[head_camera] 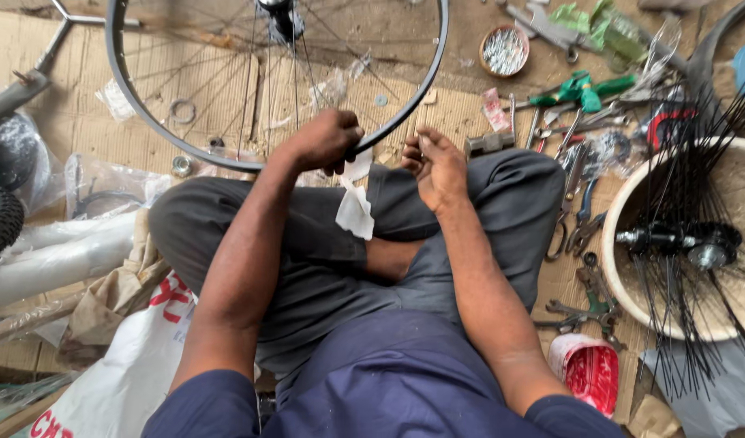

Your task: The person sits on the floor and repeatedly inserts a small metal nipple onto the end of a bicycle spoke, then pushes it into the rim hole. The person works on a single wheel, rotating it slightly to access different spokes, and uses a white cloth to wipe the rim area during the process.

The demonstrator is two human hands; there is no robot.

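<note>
One wheel is in work: a dark rim with thin spokes running to a hub at the far edge of view, standing just beyond the person's crossed legs. The left hand is clenched on the near arc of the rim. The right hand sits just beside it, fingers curled at the rim edge; what it pinches, if anything, is too small to tell. A scrap of white paper hangs below the left hand, over the knee.

Judged state: most spokes appear fitted and the rim is whole; work at the near section of the rim looks unfinished. No tyre is on it.

Right of the person, a pale basin holds a second hub with loose black spokes fanning out. Pliers and spanners lie near it; green-handled tools lie farther off, with a small bowl of metal bits at far right-centre. A red-and-white cup stands near right.

The floor is covered with flattened cardboard, over bare dusty ground. Plastic-wrapped parts and a white sack lie left.
</note>
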